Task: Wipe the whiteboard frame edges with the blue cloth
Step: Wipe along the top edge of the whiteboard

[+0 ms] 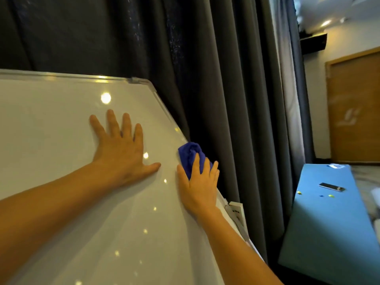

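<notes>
The large white glossy whiteboard (pixel 61 140) with its thin silver metal frame (pixel 168 116) stands in front of a dark grey pleated curtain (pixel 216 79). The left hand (pixel 121 149) lies flat on the board face, fingers spread wide and gripping nothing; in my judgement it is set there to brace the board so it does not rock or swing under the wiping pressure. The right hand (pixel 199 186) presses a bunched blue microfibre cloth (pixel 191 154) against the right-hand frame edge, about midway down that side, with the fingers wrapped over the cloth and curling around the edge and the thumb on the board face. That clamp-like hold appears chosen so the cloth covers both the front lip and the outer side of the frame in one pass. The cloth is wadded rather than spread, which concentrates pressure on the narrow rail. Whether the cloth reaches the rear of the frame cannot be told, as the hand hides that side. The top rail and its plastic corner piece (pixel 135 80) are untouched at this moment. Below the right wrist a white fitting (pixel 236 210) with small dark marks sits close to the frame; its nature is unclear. Well apart to the right, a blue-topped desk (pixel 320 223) carries a dark flat phone-like object (pixel 331 186) and a few small coloured bits (pixel 330 195), none involved in the work.
</notes>
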